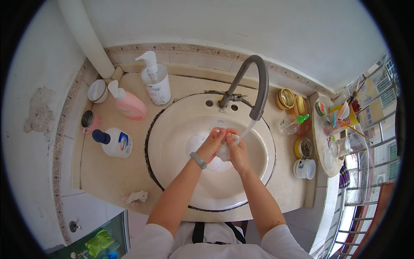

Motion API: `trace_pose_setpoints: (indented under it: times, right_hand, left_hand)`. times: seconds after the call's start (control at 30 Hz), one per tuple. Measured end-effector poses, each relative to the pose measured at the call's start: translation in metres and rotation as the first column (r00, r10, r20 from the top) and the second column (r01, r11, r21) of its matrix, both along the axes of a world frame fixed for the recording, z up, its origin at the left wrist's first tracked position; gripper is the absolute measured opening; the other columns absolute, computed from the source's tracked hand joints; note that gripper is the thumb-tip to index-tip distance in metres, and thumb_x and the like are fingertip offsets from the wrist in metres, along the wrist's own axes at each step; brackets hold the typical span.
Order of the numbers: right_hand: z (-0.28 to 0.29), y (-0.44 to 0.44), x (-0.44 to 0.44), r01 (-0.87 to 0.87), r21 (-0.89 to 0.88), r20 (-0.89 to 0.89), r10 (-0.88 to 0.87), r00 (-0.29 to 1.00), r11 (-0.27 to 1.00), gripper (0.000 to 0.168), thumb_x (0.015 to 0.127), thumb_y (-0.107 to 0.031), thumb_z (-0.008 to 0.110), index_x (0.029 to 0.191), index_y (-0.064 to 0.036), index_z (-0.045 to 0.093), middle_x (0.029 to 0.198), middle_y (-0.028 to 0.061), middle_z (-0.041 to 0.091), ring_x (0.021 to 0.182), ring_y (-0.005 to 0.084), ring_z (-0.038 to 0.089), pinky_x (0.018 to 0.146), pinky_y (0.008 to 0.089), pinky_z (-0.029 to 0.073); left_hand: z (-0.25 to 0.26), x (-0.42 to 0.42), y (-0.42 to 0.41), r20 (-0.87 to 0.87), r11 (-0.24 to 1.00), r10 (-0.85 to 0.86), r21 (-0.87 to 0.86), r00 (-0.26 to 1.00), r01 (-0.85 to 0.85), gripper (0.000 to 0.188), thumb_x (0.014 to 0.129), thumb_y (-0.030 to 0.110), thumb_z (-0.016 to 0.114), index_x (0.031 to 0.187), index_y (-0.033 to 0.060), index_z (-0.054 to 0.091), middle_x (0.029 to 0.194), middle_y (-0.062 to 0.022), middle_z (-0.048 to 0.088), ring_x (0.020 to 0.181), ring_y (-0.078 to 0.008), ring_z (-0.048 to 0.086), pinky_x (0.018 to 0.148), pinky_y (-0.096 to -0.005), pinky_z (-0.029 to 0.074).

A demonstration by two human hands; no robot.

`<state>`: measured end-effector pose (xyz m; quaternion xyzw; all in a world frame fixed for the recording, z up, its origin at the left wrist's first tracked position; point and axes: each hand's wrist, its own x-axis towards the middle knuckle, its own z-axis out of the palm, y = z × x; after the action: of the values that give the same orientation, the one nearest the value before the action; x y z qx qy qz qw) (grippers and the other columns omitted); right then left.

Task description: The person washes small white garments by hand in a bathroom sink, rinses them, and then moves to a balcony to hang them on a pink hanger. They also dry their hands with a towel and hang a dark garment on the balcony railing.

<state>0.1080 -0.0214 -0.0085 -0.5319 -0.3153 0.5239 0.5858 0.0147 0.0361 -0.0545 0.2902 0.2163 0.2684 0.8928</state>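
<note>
My left hand (209, 146), with a grey band (198, 160) on its wrist, grips a wet whitish object (223, 152) from the left. My right hand (238, 154) has hold of the same object from the right, thumb on top. Fingers cover much of it, so whether it is a cup or a cloth is unclear. Water (247, 131) runs from the grey gooseneck faucet (257, 111) onto the object and my right hand. Both hands are over the cream oval washbasin (171, 158), where white suds (194, 142) lie at the bottom.
On the left of the counter (97, 171) stand a clear pump bottle (157, 89), a pink bottle (131, 105), a white bottle with a dark cap (118, 144) and a pink mug (91, 120). Crumpled tissue (137, 197) lies at the front. Jars, including a white tub (304, 168), line the right.
</note>
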Motion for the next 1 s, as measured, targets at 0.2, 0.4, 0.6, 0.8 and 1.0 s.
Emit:
trace_pose_setpoints:
  times: [0.2,0.4,0.6,0.8,1.0]
  right_hand:
    - [0.021,0.022,0.014,-0.393,0.106,0.151,0.376,0.914,0.913,0.049,0.088,-0.044,0.038,0.069,-0.001,0.051,0.068,0.0132,0.059,0.079,0.0248,0.060,0.090,0.0350,0.040]
    - [0.021,0.025,0.005,-0.251,-0.073,-0.149,0.239,0.960,0.965,0.049,0.087,-0.042,0.042,0.052,-0.010,0.031,0.045,0.0004,0.032,0.043,0.0138,0.035,0.057,0.0288,0.037]
    - [0.010,0.017,-0.005,-0.054,-0.215,-0.276,-0.008,0.961,0.975,0.036,0.083,-0.023,0.046,0.053,-0.011,0.030,0.046,-0.0018,0.027,0.040,0.0105,0.027,0.039,0.0258,0.023]
    - [-0.005,0.007,0.005,0.025,-0.246,-0.187,-0.073,0.980,0.969,0.032,0.083,-0.024,0.044,0.055,-0.008,0.037,0.048,0.0006,0.035,0.041,0.0124,0.034,0.043,0.0272,0.031]
    - [-0.024,-0.002,0.054,-0.142,-0.383,0.052,0.175,0.983,0.913,0.039,0.089,-0.036,0.042,0.104,-0.002,0.050,0.092,0.0076,0.055,0.088,0.0165,0.052,0.073,0.0313,0.044]
  left_hand:
    - [0.053,-0.020,-0.007,-0.079,0.929,-0.367,0.018,0.927,0.369,0.053,0.068,0.008,0.070,0.112,0.0142,0.041,0.090,-0.0025,0.054,0.081,-0.0166,0.055,0.059,-0.0294,0.050]
    - [0.016,-0.001,-0.010,-0.464,0.646,0.114,0.706,0.878,0.289,0.033,0.067,0.006,0.063,0.095,0.0092,0.048,0.079,-0.0059,0.056,0.064,-0.0160,0.055,0.058,-0.0296,0.047]
    - [-0.025,0.000,-0.040,-0.557,0.496,0.441,0.805,0.704,0.327,0.029,0.068,0.018,0.060,0.095,0.0102,0.052,0.074,-0.0088,0.059,0.069,-0.0260,0.058,0.065,-0.0360,0.046]
    - [-0.009,0.002,-0.042,-0.682,0.424,0.417,0.731,0.601,0.535,0.029,0.067,0.025,0.063,0.090,0.0085,0.055,0.079,-0.0112,0.061,0.072,-0.0277,0.058,0.065,-0.0371,0.047]
    - [0.010,0.006,-0.039,-0.406,0.899,0.000,0.400,0.914,0.177,0.046,0.073,0.020,0.066,0.109,-0.0011,0.045,0.095,-0.0060,0.057,0.085,-0.0147,0.055,0.074,-0.0262,0.044]
